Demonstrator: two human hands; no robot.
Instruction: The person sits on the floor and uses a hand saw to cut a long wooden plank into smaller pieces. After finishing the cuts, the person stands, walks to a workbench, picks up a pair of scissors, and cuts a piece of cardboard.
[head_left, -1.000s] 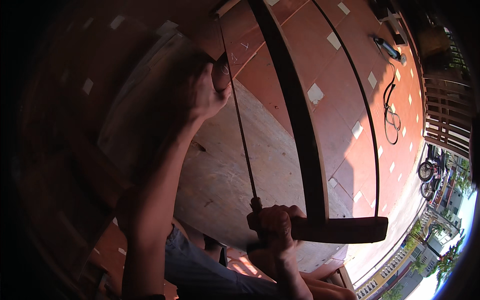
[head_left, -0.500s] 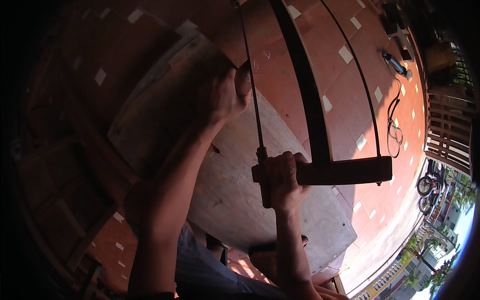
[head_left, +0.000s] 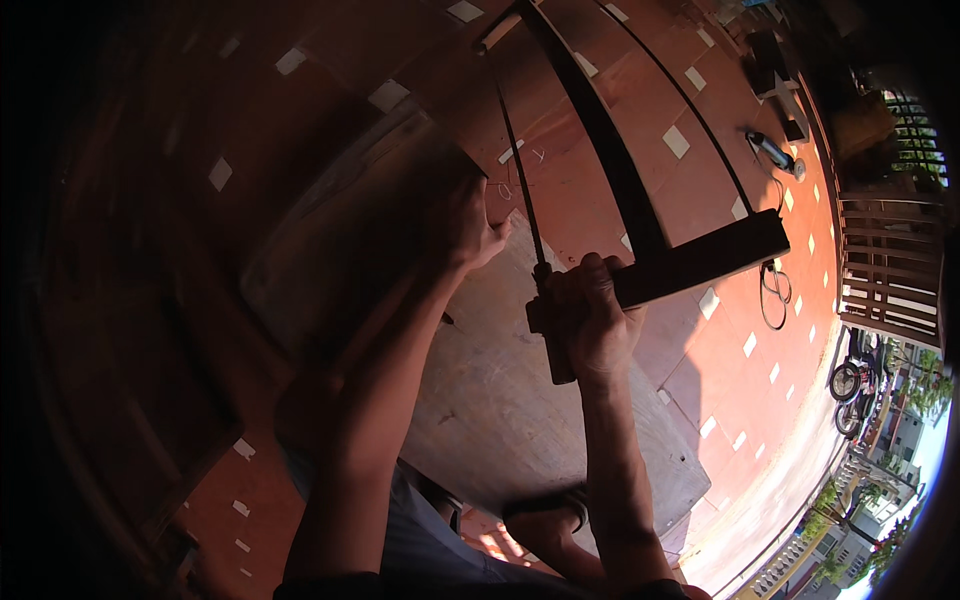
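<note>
My right hand is closed round the handle of a wooden frame saw, at the lower end of its blade. The saw's thin blade slants up and away, with a dark central bar and a tension line to its right. My left hand rests at the far edge of a worn wooden board, left of the blade and apart from it. Its thumb sticks out to the right. Shadow hides its other fingers and whatever lies beneath them.
A sandalled foot is by the board's near edge. A blue angle grinder lies on the red tiled floor at the far right, its cord coiled nearby. Beyond are a slatted wooden gate and a parked motorcycle.
The saw's handle end has moved up and slightly right, and the saw has tilted, its far end now showing. The rounded brown piece beside my left hand no longer shows there.
</note>
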